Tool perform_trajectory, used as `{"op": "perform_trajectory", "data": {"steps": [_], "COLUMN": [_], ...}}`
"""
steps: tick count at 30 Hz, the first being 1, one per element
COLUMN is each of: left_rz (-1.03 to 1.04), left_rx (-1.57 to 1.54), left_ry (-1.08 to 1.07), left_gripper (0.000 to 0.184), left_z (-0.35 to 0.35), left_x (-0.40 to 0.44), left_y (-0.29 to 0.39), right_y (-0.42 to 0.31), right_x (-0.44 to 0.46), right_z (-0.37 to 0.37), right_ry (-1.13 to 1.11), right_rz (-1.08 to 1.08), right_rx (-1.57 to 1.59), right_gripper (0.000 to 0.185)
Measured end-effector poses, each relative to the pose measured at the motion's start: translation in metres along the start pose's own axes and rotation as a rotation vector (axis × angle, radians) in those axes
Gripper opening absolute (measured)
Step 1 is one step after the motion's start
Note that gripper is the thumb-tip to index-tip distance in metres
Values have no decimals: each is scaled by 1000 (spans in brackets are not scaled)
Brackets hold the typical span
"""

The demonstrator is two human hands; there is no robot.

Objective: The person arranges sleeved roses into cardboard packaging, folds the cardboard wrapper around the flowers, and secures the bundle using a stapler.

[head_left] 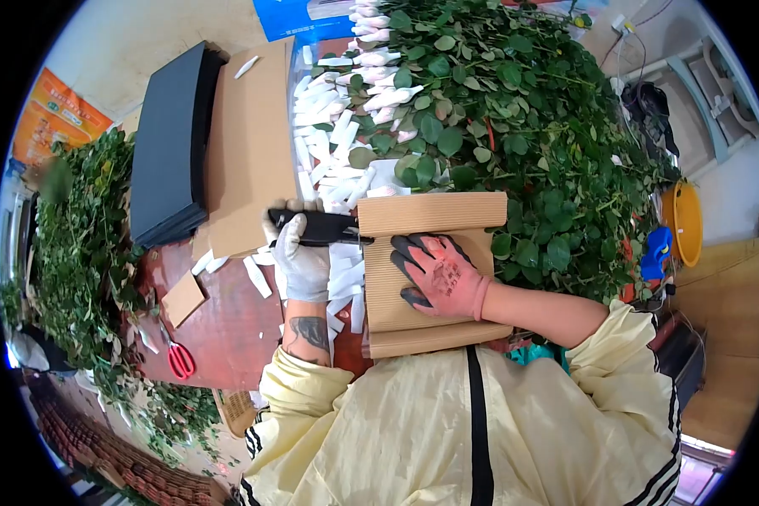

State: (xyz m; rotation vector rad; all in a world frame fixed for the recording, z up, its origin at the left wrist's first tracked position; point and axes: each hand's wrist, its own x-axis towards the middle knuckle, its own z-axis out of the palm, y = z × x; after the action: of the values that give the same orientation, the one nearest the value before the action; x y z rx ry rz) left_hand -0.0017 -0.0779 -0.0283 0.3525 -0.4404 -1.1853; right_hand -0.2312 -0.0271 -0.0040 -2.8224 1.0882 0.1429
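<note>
My left hand (302,257), in a white glove, is closed around a black stapler (329,228). The stapler's tip meets the left edge of a corrugated cardboard sheet (388,295), near its upper folded flap (430,212). My right hand (443,277), in a red glove with black fingers, lies flat on the sheet with its fingers spread. The sheet is also folded along its near edge, close to my body. What lies under the cardboard is hidden.
White foam sleeves (320,105) are scattered behind the cardboard. Leafy stems (523,126) with wrapped buds pile up on the right; more foliage (84,236) stands left. Black sheets (169,143) lie on brown cardboard (253,152). Red-handled scissors (180,358) rest on the red table (236,312).
</note>
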Motion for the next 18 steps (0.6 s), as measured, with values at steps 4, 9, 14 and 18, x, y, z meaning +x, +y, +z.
{"op": "perform_trajectory", "data": {"steps": [4, 9, 14, 18], "left_rz": [4, 135, -17, 186], "left_rx": [-63, 1095, 2336, 2336], "left_ry": [109, 20, -472, -676], "left_gripper": [54, 66, 55, 69], "left_z": [-23, -30, -83, -108], "left_x": [-2, -21, -34, -45], "left_y": [24, 102, 118, 115], "right_y": [-3, -3, 6, -9], "right_x": [-2, -3, -16, 2], "right_z": [-4, -4, 47, -2], "right_ry": [-10, -20, 168, -178], "right_rz": [20, 28, -6, 101], "right_rx": [-42, 7, -373, -46], "right_gripper": [64, 64, 73, 74]}}
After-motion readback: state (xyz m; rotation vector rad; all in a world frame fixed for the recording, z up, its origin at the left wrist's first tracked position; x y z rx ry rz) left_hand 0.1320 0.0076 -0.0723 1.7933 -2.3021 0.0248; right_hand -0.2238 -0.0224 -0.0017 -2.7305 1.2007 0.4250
